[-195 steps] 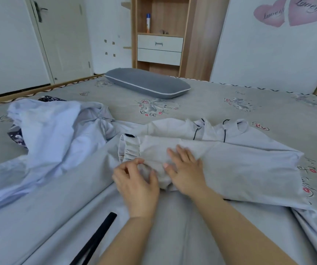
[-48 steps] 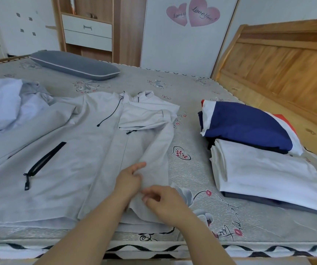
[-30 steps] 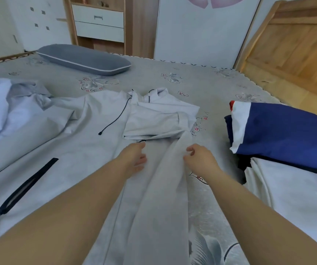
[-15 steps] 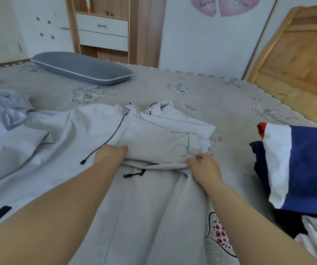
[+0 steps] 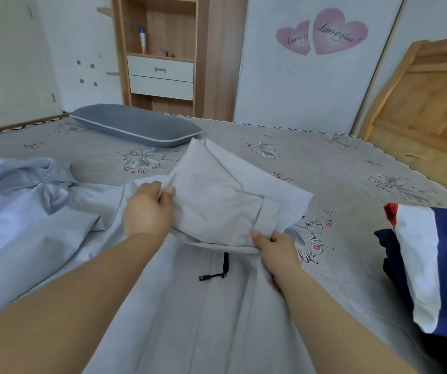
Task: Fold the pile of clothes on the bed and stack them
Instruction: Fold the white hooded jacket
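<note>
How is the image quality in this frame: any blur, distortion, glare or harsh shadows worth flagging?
Head view: even, soft daylight with no glare; only faint shadows under the grey jacket that the left hand and right hand grip. Wide-angle distortion tilts the headboard and stretches the forearms at the bottom edge. Slightly soft overall; the folded stack is cut off at the right.

Half a second ago my hands were flat at the folded upper part of the grey jacket [image 5: 217, 206] — now my left hand [image 5: 146, 211] and right hand [image 5: 275, 248] pinch its near corners and have it raised off the bed [image 5: 351, 184], its far edge tipped up toward the pillow [image 5: 136, 125].
</note>
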